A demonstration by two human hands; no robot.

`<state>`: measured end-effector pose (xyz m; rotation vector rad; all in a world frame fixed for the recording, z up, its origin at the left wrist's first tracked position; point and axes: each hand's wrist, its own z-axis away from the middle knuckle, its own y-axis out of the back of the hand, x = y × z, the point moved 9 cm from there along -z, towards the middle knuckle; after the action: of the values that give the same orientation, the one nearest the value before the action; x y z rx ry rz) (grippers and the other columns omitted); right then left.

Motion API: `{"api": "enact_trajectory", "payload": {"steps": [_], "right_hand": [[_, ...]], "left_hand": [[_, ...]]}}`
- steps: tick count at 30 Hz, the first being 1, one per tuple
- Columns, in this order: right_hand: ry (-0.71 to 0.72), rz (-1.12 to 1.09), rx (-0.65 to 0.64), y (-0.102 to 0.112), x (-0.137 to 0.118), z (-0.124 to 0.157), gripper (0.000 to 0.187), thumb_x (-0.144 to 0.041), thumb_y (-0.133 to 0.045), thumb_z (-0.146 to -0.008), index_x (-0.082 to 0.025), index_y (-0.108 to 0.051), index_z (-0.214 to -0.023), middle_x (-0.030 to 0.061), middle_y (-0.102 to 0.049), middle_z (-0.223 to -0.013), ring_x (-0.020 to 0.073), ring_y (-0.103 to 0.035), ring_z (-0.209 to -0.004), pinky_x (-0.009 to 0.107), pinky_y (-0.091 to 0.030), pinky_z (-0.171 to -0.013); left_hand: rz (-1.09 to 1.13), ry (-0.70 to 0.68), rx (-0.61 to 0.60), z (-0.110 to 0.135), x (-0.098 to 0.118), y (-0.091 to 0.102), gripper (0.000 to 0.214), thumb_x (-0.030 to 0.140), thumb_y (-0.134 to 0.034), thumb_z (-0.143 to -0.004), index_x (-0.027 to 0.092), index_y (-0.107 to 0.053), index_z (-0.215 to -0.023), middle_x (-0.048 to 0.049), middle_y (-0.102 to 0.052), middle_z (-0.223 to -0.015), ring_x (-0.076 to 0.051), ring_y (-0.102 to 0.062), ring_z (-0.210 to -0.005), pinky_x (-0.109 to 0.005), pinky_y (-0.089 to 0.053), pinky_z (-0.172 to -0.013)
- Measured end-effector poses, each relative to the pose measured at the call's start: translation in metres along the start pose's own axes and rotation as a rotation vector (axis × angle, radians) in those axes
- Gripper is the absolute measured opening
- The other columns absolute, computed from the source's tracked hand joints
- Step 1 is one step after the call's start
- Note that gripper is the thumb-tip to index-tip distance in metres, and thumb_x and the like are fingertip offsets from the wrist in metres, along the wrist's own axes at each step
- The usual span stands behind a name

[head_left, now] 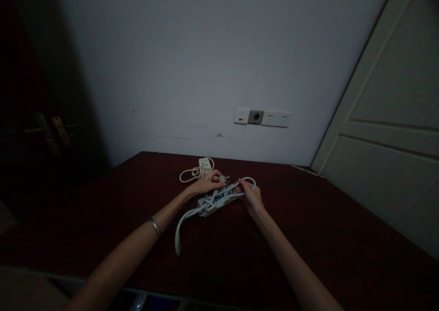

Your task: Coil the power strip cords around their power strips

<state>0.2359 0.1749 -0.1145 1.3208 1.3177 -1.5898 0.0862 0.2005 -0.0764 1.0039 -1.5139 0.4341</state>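
A white power strip (221, 205) lies on the dark red tabletop, its white cord (187, 214) looped and tangled over it. My left hand (206, 182) grips a white plug (223, 179) above the strip, its prongs pointing right. At the strip's right end, my right hand (251, 195) is closed on a loop of the cord, which bulges out beyond the fingers. The cord's other loops hang off the strip's left end onto the table. Part of the strip is hidden under the cord and fingers.
Behind my left hand lies a second white power strip (205, 163) with a coiled cream cord. A row of wall sockets (274, 118) sits above the brown tabletop (144, 192). A pale door (384, 146) stands at the right, and a dark door with a handle at the left.
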Motion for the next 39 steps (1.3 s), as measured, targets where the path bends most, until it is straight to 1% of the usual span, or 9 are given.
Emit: {"api": "enact_trajectory", "payload": {"steps": [5, 11, 13, 15, 18, 21, 25, 31, 39], "right_hand": [[0.106, 0.175, -0.09, -0.001, -0.007, -0.02, 0.016, -0.027, -0.067, -0.056, -0.013, -0.062, -0.063, 0.002, -0.062, -0.056, 0.0167, -0.06, -0.057, 0.023, -0.045, -0.051], [0.347, 0.372, 0.019, 0.01, -0.053, -0.032, 0.08, -0.027, -0.072, -0.049, -0.016, -0.045, -0.124, 0.0131, -0.055, -0.115, 0.025, -0.059, -0.095, 0.037, -0.049, -0.078], [0.585, 0.535, 0.038, 0.009, -0.08, -0.017, 0.066, -0.025, -0.066, -0.055, -0.016, -0.051, -0.119, 0.0143, -0.049, -0.124, 0.0274, -0.051, -0.108, 0.041, -0.041, -0.091], [0.72, 0.595, -0.127, -0.004, -0.088, -0.004, 0.041, -0.021, -0.058, -0.062, -0.018, -0.062, -0.103, 0.0104, -0.054, -0.119, 0.0259, -0.046, -0.115, 0.041, -0.032, -0.101], [0.53, 0.386, -0.342, -0.013, -0.064, -0.01, 0.029, -0.02, -0.05, -0.065, -0.021, -0.066, -0.089, 0.0058, -0.062, -0.109, 0.0233, -0.048, -0.115, 0.04, -0.03, -0.102], [0.31, 0.189, -0.327, -0.01, -0.032, -0.03, 0.036, -0.023, -0.044, -0.066, -0.02, -0.063, -0.097, 0.0072, -0.062, -0.109, 0.0229, -0.056, -0.105, 0.041, -0.04, -0.093], [0.219, 0.24, -0.469, -0.026, -0.007, -0.031, 0.039, -0.02, -0.049, -0.061, -0.016, -0.063, -0.097, 0.0094, -0.067, -0.095, 0.0244, -0.062, -0.089, 0.041, -0.046, -0.083], [0.504, 1.079, -0.921, -0.07, 0.004, 0.028, 0.039, -0.035, -0.061, -0.068, -0.025, -0.064, -0.105, 0.0052, -0.052, -0.126, 0.0318, -0.039, -0.119, 0.052, -0.017, -0.102], [0.622, 1.21, -0.859, -0.073, 0.012, 0.029, 0.05, -0.054, -0.054, -0.075, -0.03, -0.056, -0.119, 0.0078, -0.052, -0.126, 0.0304, -0.036, -0.123, 0.054, -0.018, -0.101]], "left_hand": [[0.177, 0.012, 0.099, -0.002, 0.004, 0.002, 0.046, 0.029, -0.076, -0.057, 0.014, -0.05, -0.092, -0.0043, -0.065, -0.079, -0.013, -0.06, -0.065, -0.025, -0.045, -0.062], [0.201, 0.084, 0.121, -0.008, -0.009, 0.005, 0.045, 0.03, -0.077, -0.056, 0.009, -0.063, -0.094, -0.0083, -0.068, -0.081, -0.017, -0.064, -0.073, -0.028, -0.046, -0.071], [0.189, 0.1, 0.112, -0.008, -0.012, 0.004, 0.04, 0.031, -0.075, -0.058, 0.009, -0.065, -0.091, -0.0079, -0.069, -0.08, -0.017, -0.064, -0.072, -0.028, -0.046, -0.071], [0.188, 0.082, 0.115, -0.008, -0.01, 0.003, 0.037, 0.031, -0.074, -0.06, 0.01, -0.064, -0.089, -0.0072, -0.068, -0.08, -0.017, -0.064, -0.073, -0.027, -0.046, -0.071], [0.2, 0.037, 0.152, -0.005, -0.003, 0.005, 0.035, 0.029, -0.074, -0.059, 0.01, -0.063, -0.086, -0.0056, -0.067, -0.079, -0.015, -0.062, -0.072, -0.025, -0.045, -0.069], [0.204, 0.024, 0.216, -0.003, -0.002, 0.011, 0.033, 0.03, -0.073, -0.059, 0.011, -0.062, -0.083, -0.0028, -0.065, -0.073, -0.013, -0.06, -0.065, -0.023, -0.044, -0.063], [0.214, 0.017, 0.291, -0.002, -0.006, 0.018, 0.031, 0.033, -0.07, -0.061, 0.012, -0.06, -0.082, 0.0007, -0.061, -0.067, -0.011, -0.055, -0.058, -0.02, -0.04, -0.055], [0.265, 0.014, 0.195, -0.005, -0.004, 0.013, 0.04, 0.036, -0.072, -0.061, 0.011, -0.059, -0.089, -0.0007, -0.061, -0.07, -0.01, -0.055, -0.059, -0.019, -0.039, -0.055], [0.205, -0.047, 0.248, -0.021, 0.042, 0.049, 0.048, 0.04, -0.073, -0.06, 0.011, -0.059, -0.096, -0.0025, -0.062, -0.074, -0.013, -0.057, -0.064, -0.023, -0.042, -0.06]]}}
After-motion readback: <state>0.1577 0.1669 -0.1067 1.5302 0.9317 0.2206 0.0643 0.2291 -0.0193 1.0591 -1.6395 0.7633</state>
